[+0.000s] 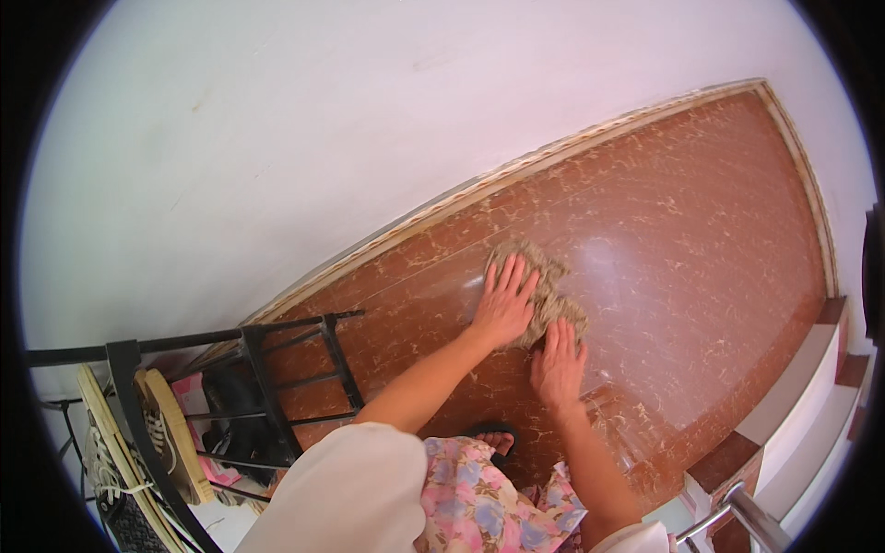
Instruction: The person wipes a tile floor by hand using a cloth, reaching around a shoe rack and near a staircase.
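A crumpled beige-brown cloth [550, 283] lies bunched on the reddish-brown marbled floor [664, 228]. My left hand [506, 304] holds the cloth's upper left part down against the floor, fingers spread over it. Lower and to the right, my right hand [559, 363] has its fingers on the cloth's near edge, pressing it flat; its palm reaches past that edge. What lies under both hands is hidden. Below them, one foot in a black sandal [494, 439] shows beside a floral-patterned garment [484, 494].
A black metal rack [256, 373] holding canvas shoes [169, 435] stands at the left. A white wall [276, 138] with a patterned skirting [484, 185] bounds the floor. Stair steps [781, 387] and a metal rail [753, 511] are at the right.
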{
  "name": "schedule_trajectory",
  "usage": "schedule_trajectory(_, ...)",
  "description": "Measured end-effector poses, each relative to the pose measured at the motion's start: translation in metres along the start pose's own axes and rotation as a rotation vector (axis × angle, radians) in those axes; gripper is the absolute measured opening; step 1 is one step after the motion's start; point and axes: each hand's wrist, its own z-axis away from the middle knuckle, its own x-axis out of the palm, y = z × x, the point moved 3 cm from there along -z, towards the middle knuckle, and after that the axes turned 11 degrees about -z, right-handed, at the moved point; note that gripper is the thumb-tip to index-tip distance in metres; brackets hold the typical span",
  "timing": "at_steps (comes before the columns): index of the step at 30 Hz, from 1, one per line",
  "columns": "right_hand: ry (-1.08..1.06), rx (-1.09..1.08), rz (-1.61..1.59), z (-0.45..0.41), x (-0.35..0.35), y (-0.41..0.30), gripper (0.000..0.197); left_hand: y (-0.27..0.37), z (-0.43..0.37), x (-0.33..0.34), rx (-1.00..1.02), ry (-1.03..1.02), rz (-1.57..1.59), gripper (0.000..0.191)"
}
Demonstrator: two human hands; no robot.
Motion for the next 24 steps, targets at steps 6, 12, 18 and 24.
schedule_trajectory(6, -0.001, 0.008, -0.093, 0.069, 0.038, -0.025, 0.071, 0.004, 0.068, 0.018, 0.136, 0.001, 0.014, 0.062)
schedule_trajectory(12, 0.049, -0.032, -0.170, 0.012, 0.010, -0.036, 0.068, -0.017, 0.026, 0.011, 0.058, 0.107, -0.016, 0.062)
schedule_trajectory(18, 0.172, 0.004, -0.118, -0.014, -0.010, 0.001, 0.062, 0.016, -0.027, -0.002, -0.074, 0.072, -0.060, 0.061)
schedule_trajectory(24, 0.227, 0.213, -0.154, 0.100, 0.029, 0.032, 0.059, 0.096, 0.031, 0.022, 0.505, -0.113, -0.097, 0.056)
